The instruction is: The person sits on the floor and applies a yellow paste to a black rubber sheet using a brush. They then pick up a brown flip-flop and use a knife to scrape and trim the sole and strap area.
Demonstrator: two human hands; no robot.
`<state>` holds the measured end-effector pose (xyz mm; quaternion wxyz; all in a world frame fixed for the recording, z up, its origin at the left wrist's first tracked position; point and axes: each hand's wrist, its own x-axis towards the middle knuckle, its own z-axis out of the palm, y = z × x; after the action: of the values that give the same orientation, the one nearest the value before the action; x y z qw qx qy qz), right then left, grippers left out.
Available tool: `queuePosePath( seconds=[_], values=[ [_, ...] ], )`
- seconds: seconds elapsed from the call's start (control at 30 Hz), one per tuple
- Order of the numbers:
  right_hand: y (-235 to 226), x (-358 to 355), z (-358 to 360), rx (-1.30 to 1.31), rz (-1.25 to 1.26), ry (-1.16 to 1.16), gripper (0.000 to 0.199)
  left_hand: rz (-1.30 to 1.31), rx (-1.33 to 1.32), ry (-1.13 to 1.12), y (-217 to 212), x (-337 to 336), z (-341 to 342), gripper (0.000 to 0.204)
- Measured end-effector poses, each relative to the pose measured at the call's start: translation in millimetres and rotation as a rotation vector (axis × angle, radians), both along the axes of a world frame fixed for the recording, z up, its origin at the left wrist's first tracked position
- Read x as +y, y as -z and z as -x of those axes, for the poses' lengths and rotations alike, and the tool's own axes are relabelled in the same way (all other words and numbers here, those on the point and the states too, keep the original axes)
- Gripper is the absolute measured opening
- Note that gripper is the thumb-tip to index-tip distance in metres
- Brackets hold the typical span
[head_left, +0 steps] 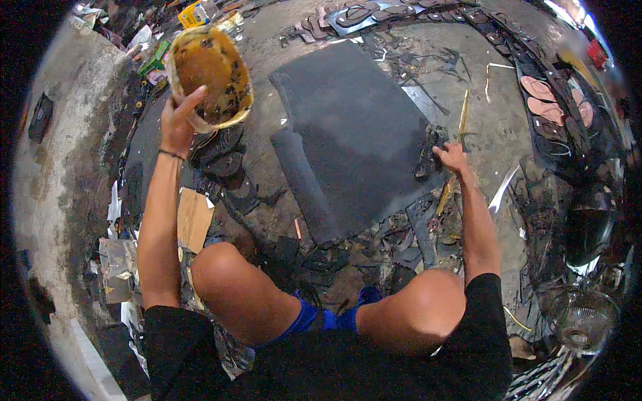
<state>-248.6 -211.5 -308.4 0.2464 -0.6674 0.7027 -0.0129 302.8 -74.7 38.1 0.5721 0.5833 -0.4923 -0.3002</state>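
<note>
A round, shallow container [210, 77] — yellowish at the rim, brown and dark-spotted inside — is held up at the upper left by the left hand [177, 123]. The fingers are wrapped round its lower edge and the thumb is laid against the rim, so the open face is tilted toward the camera; the contents appear sticky, though their kind cannot be told. A thin dark band is worn on the left wrist.

The right hand [451, 157] is stretched out to the right edge of a large dark rubber sheet [354, 134], which lies flat on the concrete floor [495, 127] in front of the knees. The fingers are closed on a small dark piece [428, 154] at that edge; whether the piece is pinched or only pressed down cannot be told. The sheet is spread flat, presumably so its whole face stays within reach of both arms.

A thin yellowish stick [463, 113] lies just beyond the right hand. Dark rubber offcuts [401, 240] are scattered along the near edge of the sheet, between it and the knees. A brown cardboard piece [194, 217] lies beside the left forearm. Pink sandal soles [545, 100] are laid out at the right, well apart from the sheet — dark soles [354, 13] are lined up at the top.
</note>
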Motion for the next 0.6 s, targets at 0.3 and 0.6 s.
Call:
queuePosePath(
  seconds=[0.3,0.6],
  values=[
    [-94,120,7,-0.270,0.035,-0.168,0.043,0.183,-0.606,-0.095,9,-72,60,0.077],
    [-77,251,48,-0.909,0.149,0.597,0.041,0.538,-0.746,-0.011,-7,-91,81,0.096]
  ],
)
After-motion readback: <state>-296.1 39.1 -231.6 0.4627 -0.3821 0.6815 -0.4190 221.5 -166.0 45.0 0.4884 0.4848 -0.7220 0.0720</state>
